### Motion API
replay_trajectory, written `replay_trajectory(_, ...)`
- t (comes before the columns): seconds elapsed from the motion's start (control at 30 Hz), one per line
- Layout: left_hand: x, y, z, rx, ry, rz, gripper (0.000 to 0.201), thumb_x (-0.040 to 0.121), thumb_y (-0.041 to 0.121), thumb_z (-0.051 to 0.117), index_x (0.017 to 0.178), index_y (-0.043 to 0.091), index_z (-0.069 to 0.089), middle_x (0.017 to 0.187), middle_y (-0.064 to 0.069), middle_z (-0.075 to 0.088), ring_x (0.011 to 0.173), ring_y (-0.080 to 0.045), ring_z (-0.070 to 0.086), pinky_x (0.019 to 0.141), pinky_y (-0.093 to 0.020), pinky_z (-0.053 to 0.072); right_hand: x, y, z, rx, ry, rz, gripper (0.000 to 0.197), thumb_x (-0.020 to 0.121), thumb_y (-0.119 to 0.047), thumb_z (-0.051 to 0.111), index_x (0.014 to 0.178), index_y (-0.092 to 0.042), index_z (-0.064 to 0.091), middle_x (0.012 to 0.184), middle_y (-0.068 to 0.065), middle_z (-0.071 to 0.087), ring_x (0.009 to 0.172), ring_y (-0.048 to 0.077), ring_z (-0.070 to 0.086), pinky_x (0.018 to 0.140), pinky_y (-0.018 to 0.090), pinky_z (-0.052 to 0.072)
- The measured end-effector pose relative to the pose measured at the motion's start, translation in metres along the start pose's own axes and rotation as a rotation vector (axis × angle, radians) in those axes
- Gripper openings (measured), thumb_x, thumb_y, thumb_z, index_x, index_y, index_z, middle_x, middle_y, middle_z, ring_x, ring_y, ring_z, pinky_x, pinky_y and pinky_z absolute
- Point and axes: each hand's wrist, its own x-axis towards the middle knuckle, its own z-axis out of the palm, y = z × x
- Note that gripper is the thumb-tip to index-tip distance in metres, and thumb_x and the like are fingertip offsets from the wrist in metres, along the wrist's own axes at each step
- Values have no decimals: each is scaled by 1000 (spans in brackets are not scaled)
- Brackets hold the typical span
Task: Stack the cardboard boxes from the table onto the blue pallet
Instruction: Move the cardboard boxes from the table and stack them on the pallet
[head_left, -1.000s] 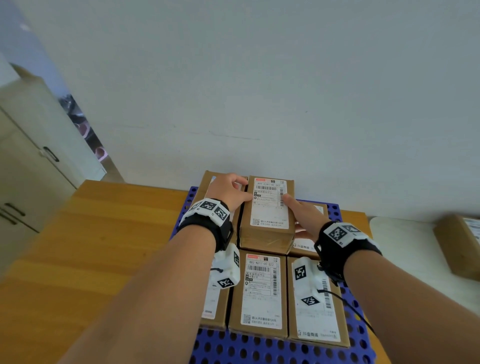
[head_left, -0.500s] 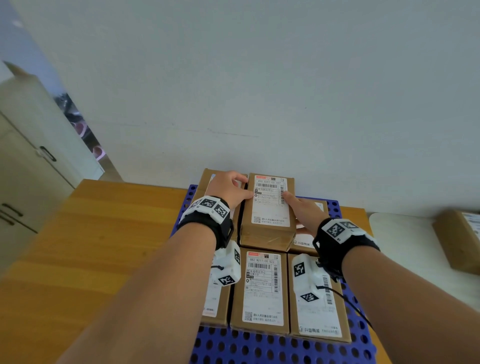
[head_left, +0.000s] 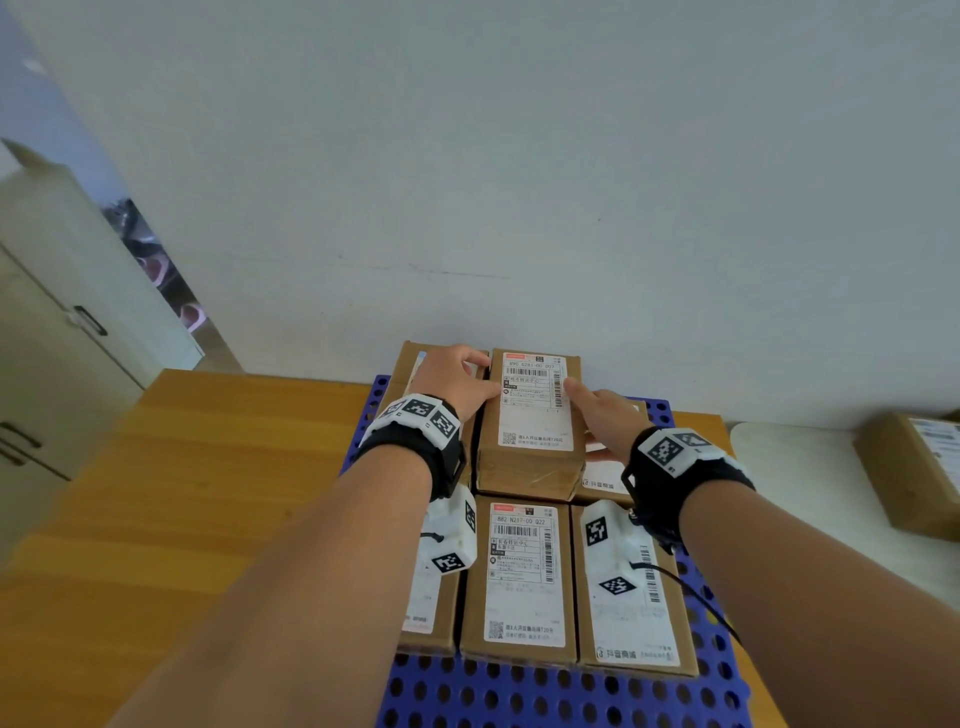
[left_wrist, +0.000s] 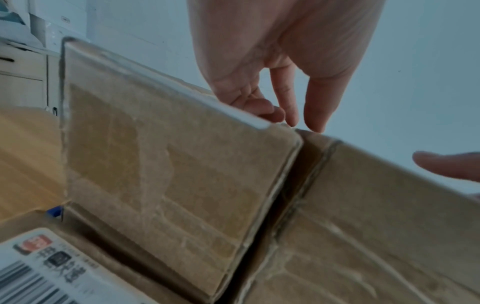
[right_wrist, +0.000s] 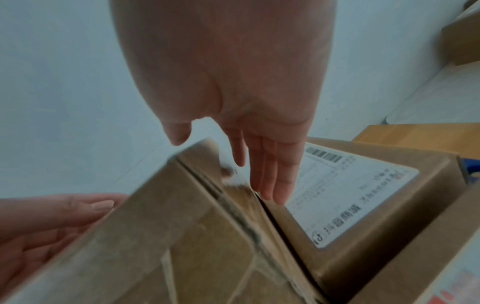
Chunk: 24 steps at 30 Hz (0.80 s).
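Two hands flank upper box (head_left: 530, 410) atop blue pallet (head_left: 545, 696): left hand (head_left: 451, 382) grip relaxed, right hand (head_left: 602, 415) fingers straight. Nudge box square over lower boxes, then let go.

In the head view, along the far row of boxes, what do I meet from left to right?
Far-left box → left hand → raised middle box → right hand → far-right box → blue pallet → box on the white table.

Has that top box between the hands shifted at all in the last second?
Yes, slightly. The top box has slid toward the wall: its near edge now sits farther back from the front middle box on the blue pallet.
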Motion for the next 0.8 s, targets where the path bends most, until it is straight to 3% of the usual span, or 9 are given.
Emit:
replay_trajectory(0.1,0,5,-3,-12,12,2,29,86,30,69,114,24,64,107,4,61,91,-12,58,80,-27,49,-3,-7,-5,-65,48,-25,58,97,-56,37,121,-7,56,113,11,65,105,27,63,90,43,54)
replay_trajectory(0.2,-2,14,-6,33,10,51,22,90,26,62,112,22,65,110,3,64,88,-11,58,70,-21,44,-11,-13,-12,-153,110,-89,58,99,-47,38,123,2,58,101,12,63,95,27,62,86,43,55)
replay_trajectory(0.3,-6,30,-4,90,0,102,20,91,21,58,110,22,64,108,5,62,86,-10,57,60,-17,41,-23,-12,-24,-298,224,-173,52,98,-44,45,129,-3,55,115,12,65,107,30,62,91,38,51)
replay_trajectory(0.37,-12,43,3,99,-26,138,21,91,19,58,111,22,64,111,3,63,89,-12,57,70,-22,47,-33,-5,-32,-371,272,-201,48,97,-44,48,133,-12,51,126,7,62,113,25,58,86,30,43)
replay_trajectory(0.43,-20,56,14,122,-49,178,22,91,20,58,112,22,63,115,2,62,94,-14,57,79,-26,47,-42,4,-42,-430,300,-213,45,96,-44,51,132,-16,51,127,6,62,107,23,60,85,29,43)
replay_trajectory(0.53,-34,78,31,174,-96,234,26,91,22,57,117,22,62,118,2,62,105,-18,60,82,-27,47,-55,17,-62,-468,342,-202,42,94,-43,53,127,-17,54,122,5,65,96,21,59,82,27,42)
replay_trajectory(0.67,-49,112,50,208,-167,297,32,90,24,59,122,21,60,122,0,62,109,-19,59,91,-31,49,-74,31,-98,-486,407,-197,38,94,-43,53,122,-17,57,121,5,65,102,23,60,79,27,41)
replay_trajectory(0.8,-65,146,78,237,-192,327,31,91,26,58,121,20,61,124,-1,61,112,-21,59,95,-32,48,-95,58,-137,-479,450,-184,37,95,-41,54,121,-16,59,122,6,65,108,25,61,85,31,45)
